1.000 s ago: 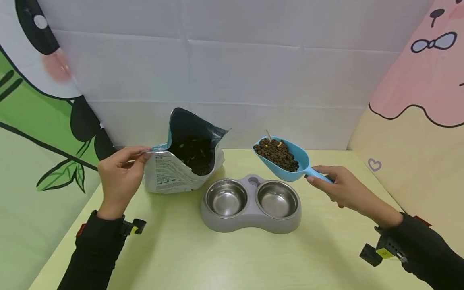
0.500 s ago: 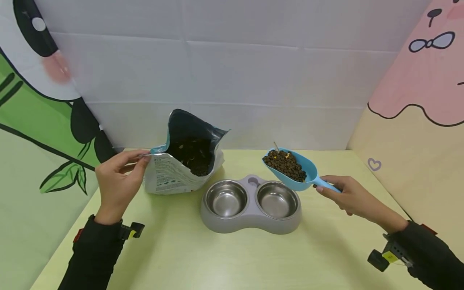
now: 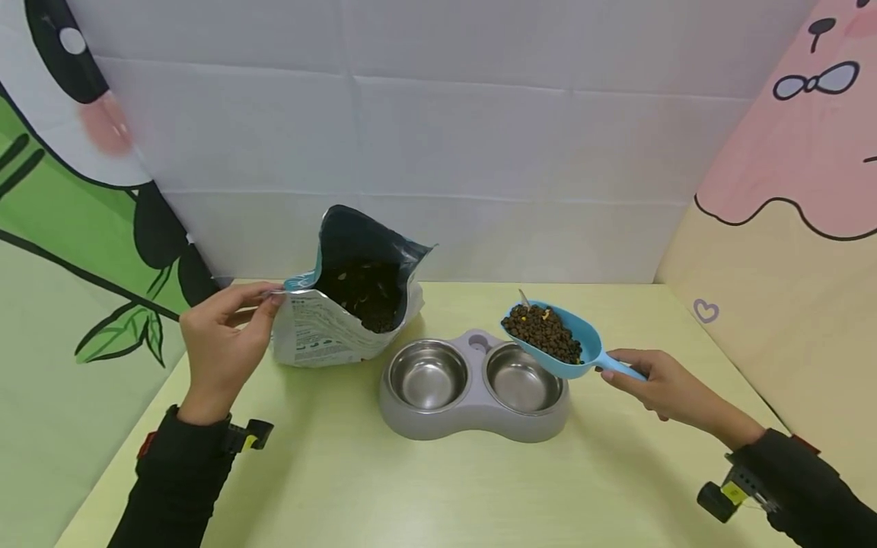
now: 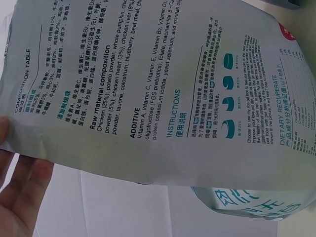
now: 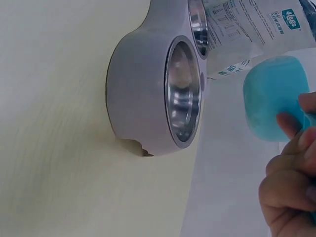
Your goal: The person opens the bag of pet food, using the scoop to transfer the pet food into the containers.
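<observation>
My left hand [image 3: 228, 335] pinches the left corner of an opened pet food bag [image 3: 322, 329], whose printed back fills much of the left wrist view. Dark kibble lies inside its gaping mouth. With my right hand [image 3: 674, 390] I grip the handle of a light blue scoop [image 3: 582, 335], heaped with brown kibble [image 3: 544, 332]. The scoop hovers above the right rear side of a grey double pet bowl [image 3: 473, 418]. Both steel bowls, the left one [image 3: 429, 377] and the right one [image 3: 517, 380], show bare metal; the scoop hides part of the right rim.
The bag stands on a pale yellow table [image 3: 425, 487], left of and behind the double bowl. A white cloth wall [image 3: 452, 152] rises behind the table. Cartoon-printed panels flank it on the left and the right [image 3: 788, 304].
My right hand has moved the loaded scoop right and down, toward the right bowl's far side. My left hand keeps its hold on the bag, which has barely shifted.
</observation>
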A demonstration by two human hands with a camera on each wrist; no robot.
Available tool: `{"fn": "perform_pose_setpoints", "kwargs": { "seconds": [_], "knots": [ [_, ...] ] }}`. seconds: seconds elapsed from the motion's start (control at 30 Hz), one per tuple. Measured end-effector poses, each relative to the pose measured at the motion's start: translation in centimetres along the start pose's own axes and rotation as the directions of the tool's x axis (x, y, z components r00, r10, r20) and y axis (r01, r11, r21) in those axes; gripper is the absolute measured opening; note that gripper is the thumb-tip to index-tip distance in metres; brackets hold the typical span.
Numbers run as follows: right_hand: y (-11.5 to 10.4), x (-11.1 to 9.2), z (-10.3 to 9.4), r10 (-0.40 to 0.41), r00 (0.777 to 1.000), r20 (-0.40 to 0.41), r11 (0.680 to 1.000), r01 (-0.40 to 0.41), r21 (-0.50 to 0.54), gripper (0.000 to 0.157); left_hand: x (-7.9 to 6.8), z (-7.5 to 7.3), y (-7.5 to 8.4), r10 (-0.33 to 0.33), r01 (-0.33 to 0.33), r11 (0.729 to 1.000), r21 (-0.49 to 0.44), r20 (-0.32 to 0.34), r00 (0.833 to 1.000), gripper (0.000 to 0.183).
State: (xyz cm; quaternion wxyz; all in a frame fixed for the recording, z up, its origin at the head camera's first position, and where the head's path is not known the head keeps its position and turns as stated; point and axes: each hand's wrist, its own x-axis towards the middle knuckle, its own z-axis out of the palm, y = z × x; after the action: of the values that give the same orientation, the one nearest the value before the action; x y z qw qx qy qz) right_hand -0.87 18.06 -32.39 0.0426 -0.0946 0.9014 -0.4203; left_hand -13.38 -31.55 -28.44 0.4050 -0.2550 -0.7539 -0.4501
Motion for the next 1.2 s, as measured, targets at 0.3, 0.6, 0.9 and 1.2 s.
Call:
{"fn": "perform_pose_setpoints", "kwargs": {
  "seconds": [0.3,0.6,0.9,1.2],
  "knots": [
    [1.7,-0.4,-0.6,0.007,0.998,0.059,1.000,-0.006,-0.014,0.031,0.1,0.2,-0.2,0.013,-0.013,1.000,0.013,-0.023,1.000,0.019],
    [2.8,-0.9,-1.4,-0.015,0.990,0.141,1.000,0.015,-0.001,0.031,0.1,0.3,-0.1,0.002,-0.001,1.000,0.016,-0.029,1.000,0.018],
    [3.2,-1.0,-1.6,-0.020,0.981,0.191,0.999,0.025,-0.025,0.030,0.2,0.2,0.1,-0.005,0.005,1.000,0.021,-0.018,1.000,0.019],
    [2.8,-0.8,-2.1,-0.004,0.967,0.256,0.995,0.028,-0.091,0.032,0.1,0.1,0.1,-0.016,0.017,1.000,0.023,-0.017,1.000,0.017]
  ]
}}
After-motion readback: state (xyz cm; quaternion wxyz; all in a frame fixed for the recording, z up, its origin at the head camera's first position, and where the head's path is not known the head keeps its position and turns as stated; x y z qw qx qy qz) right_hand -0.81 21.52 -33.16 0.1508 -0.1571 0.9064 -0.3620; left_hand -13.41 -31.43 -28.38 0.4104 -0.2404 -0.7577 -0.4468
